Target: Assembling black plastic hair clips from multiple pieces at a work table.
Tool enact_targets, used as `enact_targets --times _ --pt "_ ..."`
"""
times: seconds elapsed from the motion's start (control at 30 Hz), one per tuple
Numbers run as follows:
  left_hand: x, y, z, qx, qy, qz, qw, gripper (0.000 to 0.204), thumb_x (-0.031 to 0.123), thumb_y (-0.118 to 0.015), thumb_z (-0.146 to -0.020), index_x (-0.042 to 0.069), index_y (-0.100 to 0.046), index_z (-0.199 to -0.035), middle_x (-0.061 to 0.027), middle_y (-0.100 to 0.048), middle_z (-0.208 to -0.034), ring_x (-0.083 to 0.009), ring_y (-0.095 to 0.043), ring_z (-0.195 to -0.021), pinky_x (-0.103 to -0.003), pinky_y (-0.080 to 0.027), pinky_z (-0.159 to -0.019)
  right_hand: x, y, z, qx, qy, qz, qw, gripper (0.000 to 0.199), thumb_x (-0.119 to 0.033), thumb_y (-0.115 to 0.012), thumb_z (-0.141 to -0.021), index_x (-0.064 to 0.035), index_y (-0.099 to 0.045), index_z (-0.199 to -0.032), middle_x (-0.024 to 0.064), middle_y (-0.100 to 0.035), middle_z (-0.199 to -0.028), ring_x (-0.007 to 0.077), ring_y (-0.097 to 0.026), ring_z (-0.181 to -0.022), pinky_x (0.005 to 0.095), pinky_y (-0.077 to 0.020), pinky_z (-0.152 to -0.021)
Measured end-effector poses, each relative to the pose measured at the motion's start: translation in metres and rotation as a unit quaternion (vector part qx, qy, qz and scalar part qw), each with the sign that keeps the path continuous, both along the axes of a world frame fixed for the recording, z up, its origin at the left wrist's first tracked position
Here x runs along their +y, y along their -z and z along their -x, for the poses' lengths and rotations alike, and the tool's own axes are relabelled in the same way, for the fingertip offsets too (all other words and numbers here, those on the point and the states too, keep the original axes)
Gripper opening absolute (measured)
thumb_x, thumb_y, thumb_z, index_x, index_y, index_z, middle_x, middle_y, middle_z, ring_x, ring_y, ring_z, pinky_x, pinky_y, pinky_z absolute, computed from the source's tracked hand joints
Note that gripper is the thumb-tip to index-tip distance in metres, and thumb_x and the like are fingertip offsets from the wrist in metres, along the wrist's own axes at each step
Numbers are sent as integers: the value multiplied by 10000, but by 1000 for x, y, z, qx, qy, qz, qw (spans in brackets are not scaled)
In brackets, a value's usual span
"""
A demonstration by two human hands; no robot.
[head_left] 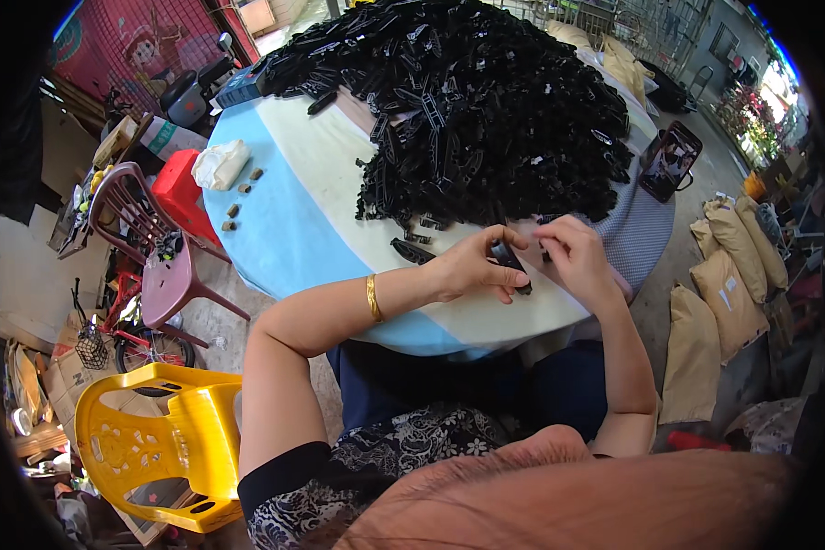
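Observation:
My left hand and my right hand meet over the near edge of a round table covered in blue and cream cloth. Between them I hold a small black plastic part; the left fingers pinch its upper end and the right fingertips touch it from the right. A gold bangle sits on my left wrist. A big heap of black plastic parts fills the far half of the table. A few loose black pieces lie just left of my left hand.
A phone on a stand is at the table's right. A white bag and small brown bits lie at its left. A maroon chair, red stool and yellow chair stand left; brown sacks lie right.

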State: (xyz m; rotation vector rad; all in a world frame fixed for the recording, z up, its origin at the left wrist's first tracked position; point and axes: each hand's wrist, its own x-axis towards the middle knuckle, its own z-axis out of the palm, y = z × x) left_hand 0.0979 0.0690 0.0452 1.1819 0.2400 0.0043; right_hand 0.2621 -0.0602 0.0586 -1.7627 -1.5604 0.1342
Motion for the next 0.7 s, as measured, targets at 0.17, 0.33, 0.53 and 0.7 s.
enact_targets --times 0.17,0.33,0.53,0.7 --pt "6 8 -2 10 -12 9 1000 472 -17 -695 -774 27 -461 -1182 -103 -598 -925 -163 -636 -793 -266 -561 -729 -10 7 -14 -15 -58 54 997 144 3 -555 -820 9 -634 -941 129 -600 -915 272 -600 -793 329 -482 -702" --pt "4 14 -4 3 -40 -8 999 361 -19 -679 -789 6 -525 -1115 -90 -609 -925 -159 -635 -798 -263 -558 -735 -25 -4 8 -39 26 109 993 107 -29 -598 -796 13 -626 -889 133 -594 -972 297 -599 -832 345 -483 -723" --pt "2 16 -6 -5 -50 -71 996 317 11 -675 -803 -23 -547 -1092 -86 -637 -904 -158 -637 -805 -263 -559 -737 -23 9 8 50 89 -33 994 124 -10 -694 -714 18 -627 -814 109 -639 -777 268 -626 -729 333 -495 -655" --pt "0 12 -6 -20 -65 -41 997 286 11 -638 -834 -31 -548 -1102 -98 -643 -951 -150 -637 -837 -267 -560 -754 -11 4 30 -46 11 -235 971 131 35 -707 -673 -11 -638 -774 90 -651 -770 233 -620 -696 307 -494 -620"
